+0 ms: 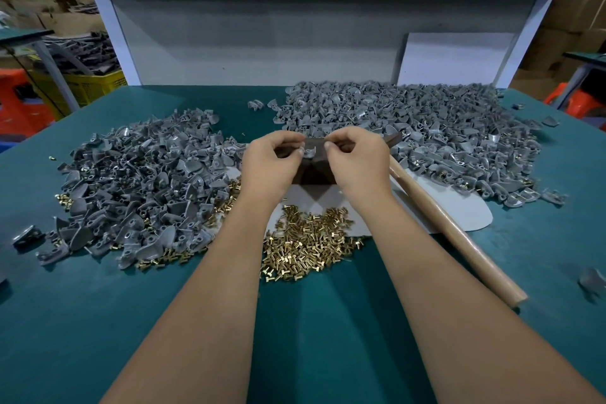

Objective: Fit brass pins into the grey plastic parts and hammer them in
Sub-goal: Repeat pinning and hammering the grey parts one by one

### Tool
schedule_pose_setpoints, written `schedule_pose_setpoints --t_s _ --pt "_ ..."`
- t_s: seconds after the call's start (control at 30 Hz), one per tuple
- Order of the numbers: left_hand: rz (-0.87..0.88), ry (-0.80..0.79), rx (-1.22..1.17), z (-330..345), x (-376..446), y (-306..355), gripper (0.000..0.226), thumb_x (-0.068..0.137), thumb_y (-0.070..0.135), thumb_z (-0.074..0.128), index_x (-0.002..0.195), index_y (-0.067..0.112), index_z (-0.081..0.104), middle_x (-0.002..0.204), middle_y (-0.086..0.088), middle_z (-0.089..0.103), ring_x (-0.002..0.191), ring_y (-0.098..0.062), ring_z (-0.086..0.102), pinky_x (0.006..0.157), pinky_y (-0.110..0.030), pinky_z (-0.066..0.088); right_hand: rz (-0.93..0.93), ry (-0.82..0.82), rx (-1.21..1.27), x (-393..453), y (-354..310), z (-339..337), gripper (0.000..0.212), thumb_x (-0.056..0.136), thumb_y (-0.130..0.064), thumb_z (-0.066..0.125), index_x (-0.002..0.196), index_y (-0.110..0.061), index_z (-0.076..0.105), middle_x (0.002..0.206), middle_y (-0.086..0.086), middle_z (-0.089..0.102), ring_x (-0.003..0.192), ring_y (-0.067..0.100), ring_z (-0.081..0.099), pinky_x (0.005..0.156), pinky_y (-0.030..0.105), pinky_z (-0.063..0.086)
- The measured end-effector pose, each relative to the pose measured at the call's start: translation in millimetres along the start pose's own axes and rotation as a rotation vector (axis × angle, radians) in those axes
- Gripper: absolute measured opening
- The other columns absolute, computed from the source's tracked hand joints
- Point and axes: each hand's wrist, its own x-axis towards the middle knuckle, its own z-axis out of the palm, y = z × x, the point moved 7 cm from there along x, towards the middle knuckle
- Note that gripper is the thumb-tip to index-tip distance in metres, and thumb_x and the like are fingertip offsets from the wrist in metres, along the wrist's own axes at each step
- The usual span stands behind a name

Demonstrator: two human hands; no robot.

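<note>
Between my two hands sits one grey plastic part (309,152), held over a dark block (313,174) at the table's centre. My left hand (273,162) pinches the part's left side with curled fingers. My right hand (357,161) has its fingertips curled at the part's right side; any pin in them is too small to see. Loose brass pins (308,246) lie heaped just in front of the block. A hammer's wooden handle (452,229) lies diagonally by my right forearm, its head (393,138) behind my right hand.
A heap of grey parts (137,187) with pins mixed in lies to the left. A bigger heap (410,128) fills the back right. The green table (311,338) meets a grey back panel (262,39). Crates and stools stand beyond both sides.
</note>
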Motion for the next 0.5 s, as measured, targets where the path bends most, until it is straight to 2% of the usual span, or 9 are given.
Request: schedule_pose_setpoints --t_s 0.1,0.23,0.37,0.5 --pt "0.010 -0.003 -0.026 3 -2 1 0.024 0.086 0.002 0.068 0.103 0.019 0.074 0.096 0.007 0.073 0.091 0.000 0.066 0.091 -0.025 0.054 -0.002 0.009 0.075 3 -3 0 0.027 0.080 -0.005 0.068 0.083 -0.030 0.060 0.075 -0.013 0.062 0.073 0.000 0.058 0.067 0.015 0.048" --pt "-0.011 -0.025 -0.056 6 -4 0 0.027 0.086 0.001 0.067 0.102 0.022 0.074 0.095 0.005 0.073 0.095 -0.004 0.067 0.094 -0.029 0.054 -0.041 -0.071 0.097 3 -9 10 0.037 0.079 -0.001 0.067 0.085 -0.036 0.057 0.075 -0.011 0.064 0.074 0.002 0.060 0.072 0.024 0.053" --pt "-0.043 -0.038 -0.109 6 -5 -2 0.033 0.086 0.001 0.067 0.092 0.033 0.068 0.094 0.003 0.073 0.098 -0.009 0.067 0.097 -0.036 0.053 -0.050 -0.109 0.063 2 -10 20 0.037 0.079 -0.003 0.064 0.090 -0.037 0.058 0.077 -0.012 0.063 0.076 0.006 0.059 0.075 0.036 0.055" --pt "-0.060 -0.048 -0.128 6 -4 -3 0.030 0.086 0.002 0.068 0.097 0.030 0.068 0.094 0.001 0.073 0.099 -0.011 0.067 0.100 -0.039 0.051 -0.048 -0.129 0.021 2 -8 23 0.038 0.079 -0.007 0.064 0.097 -0.040 0.059 0.079 -0.014 0.064 0.077 0.005 0.059 0.076 0.040 0.055"
